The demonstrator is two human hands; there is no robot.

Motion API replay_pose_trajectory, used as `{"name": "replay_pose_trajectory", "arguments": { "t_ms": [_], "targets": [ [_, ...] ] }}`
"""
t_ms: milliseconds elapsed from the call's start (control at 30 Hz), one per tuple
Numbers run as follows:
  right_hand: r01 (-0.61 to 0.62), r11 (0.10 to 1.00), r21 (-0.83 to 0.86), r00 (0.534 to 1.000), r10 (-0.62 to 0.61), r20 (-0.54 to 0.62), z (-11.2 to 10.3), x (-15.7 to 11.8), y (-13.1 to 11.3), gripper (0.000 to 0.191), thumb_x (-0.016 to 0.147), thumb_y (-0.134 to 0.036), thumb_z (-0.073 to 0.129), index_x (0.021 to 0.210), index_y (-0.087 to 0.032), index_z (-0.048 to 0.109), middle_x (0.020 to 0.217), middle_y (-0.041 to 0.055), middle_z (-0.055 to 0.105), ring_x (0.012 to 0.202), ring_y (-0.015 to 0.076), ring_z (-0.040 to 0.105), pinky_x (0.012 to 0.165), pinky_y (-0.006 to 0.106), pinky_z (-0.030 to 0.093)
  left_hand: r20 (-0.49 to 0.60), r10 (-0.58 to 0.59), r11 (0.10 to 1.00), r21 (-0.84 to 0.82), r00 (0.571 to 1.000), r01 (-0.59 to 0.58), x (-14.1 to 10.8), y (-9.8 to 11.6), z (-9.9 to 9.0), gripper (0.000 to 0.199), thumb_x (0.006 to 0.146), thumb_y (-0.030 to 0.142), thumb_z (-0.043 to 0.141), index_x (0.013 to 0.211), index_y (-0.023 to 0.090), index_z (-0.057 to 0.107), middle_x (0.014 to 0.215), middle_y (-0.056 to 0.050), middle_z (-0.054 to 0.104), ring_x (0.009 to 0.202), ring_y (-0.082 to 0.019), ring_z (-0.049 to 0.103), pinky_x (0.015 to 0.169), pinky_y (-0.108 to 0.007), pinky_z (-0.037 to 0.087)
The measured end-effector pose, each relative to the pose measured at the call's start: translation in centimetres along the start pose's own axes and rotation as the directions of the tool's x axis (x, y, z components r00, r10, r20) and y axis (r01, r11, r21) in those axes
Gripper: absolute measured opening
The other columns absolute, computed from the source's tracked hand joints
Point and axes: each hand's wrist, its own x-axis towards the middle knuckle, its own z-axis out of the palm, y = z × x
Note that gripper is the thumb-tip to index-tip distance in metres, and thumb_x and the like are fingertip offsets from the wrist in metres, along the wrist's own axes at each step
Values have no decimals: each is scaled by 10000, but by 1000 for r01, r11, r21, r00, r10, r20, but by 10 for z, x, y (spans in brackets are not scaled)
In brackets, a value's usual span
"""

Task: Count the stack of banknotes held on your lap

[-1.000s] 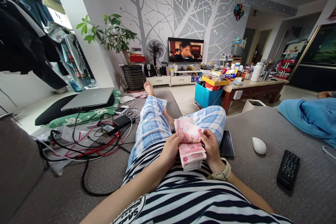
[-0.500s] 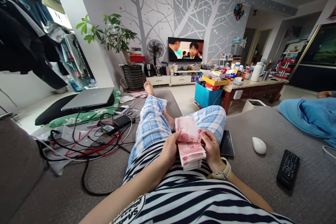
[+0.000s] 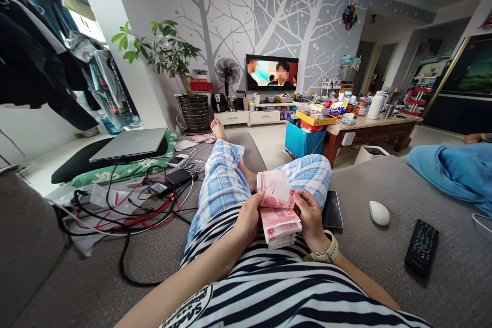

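At the frame's lower centre, your left hand (image 3: 248, 218) and right hand (image 3: 309, 215) both grasp the stack of banknotes (image 3: 280, 225) over your lap, where the lifted top note (image 3: 274, 190) could slip from a loose pinch.

top banknote (image 3: 273, 189) flattened lower vs 1 s ago, TV (image 3: 271, 72) pic switched to brighter scene
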Motion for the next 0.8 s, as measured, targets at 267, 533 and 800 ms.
{"name": "replay_pose_trajectory", "arguments": {
  "t_ms": [267, 533, 800],
  "targets": [
    [11, 1000, -11, 1000, -11, -4, 0, 0, 0, 269, 858, -384, 600, 672, -198, 542, 632, -26, 476, 588, 128, 393, 570, 267, 333, -43, 19, 1000, 19, 999, -18, -2, 3, 2, 199, 673, 350, 678, 632, 156, 694, 683, -26, 704, 653, -172, 584, 692, -298, 470],
    [0, 1000, -7, 1000, 0, -13, -1, 0, 2, 258, 857, -377, 599, 679, -198, 547, 630, -26, 474, 586, 126, 393, 565, 265, 334, 0, 29, 998, 49, 1000, -29, 0, 2, 0, 219, 708, 361, 648, 637, 161, 700, 692, -29, 713, 649, -177, 590, 684, -300, 463],
    [-27, 999, 24, 999, 26, 19, -1, -1, 1, 248, 848, -381, 616, 686, -198, 573, 644, -20, 517, 596, 128, 429, 565, 265, 349, 19, 61, 986, 157, 998, -63, -6, 10, 3, 238, 734, 337, 597, 684, 143, 725, 744, -48, 733, 678, -188, 603, 695, -300, 463]
  ]
}}
